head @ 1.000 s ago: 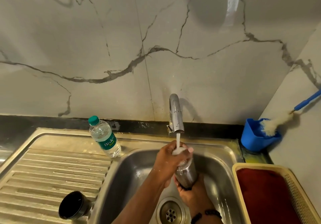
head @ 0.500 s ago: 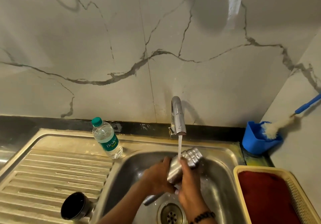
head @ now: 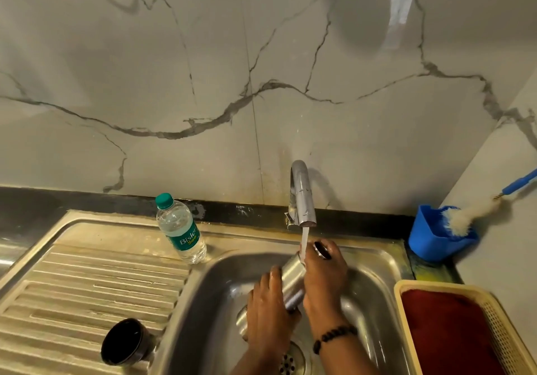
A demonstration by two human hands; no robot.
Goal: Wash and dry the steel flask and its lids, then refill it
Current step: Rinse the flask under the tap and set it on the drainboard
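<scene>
Flask [head: 292, 273] lies tilted across the sink [head: 374, 261], mouth end up toward the tap [head: 300, 197], base down toward the drain, w/ the stream landing right at its neck. Left hand [head: 266, 307] is wrapped round the lower body, fingers curled over the steel; right hand [head: 324, 275] grips the upper part near the mouth, fingers closed round it, though exactly how the thumb sits I can't tell. Both hands and the metal look wet. A dark lid [head: 125, 341] sits on its side on the ribbed drainboard [head: 72, 281], well apart from the bowl, and a water bottle [head: 180, 229] stands at the bowl's back-left corner. Judging it, washing is mid-way; drying and refill not yet done. Risks from here: wet smooth steel could slip thru the fingers and bang into the basin, esp. if one hand lets go to turn it. Water hitting the slanted neck may spray over the rim toward the basket w/ the red cloth [head: 444, 328], soaking what's prob. meant for drying. An elbow swing left could knock the bottle, and the lid could roll off.
</scene>
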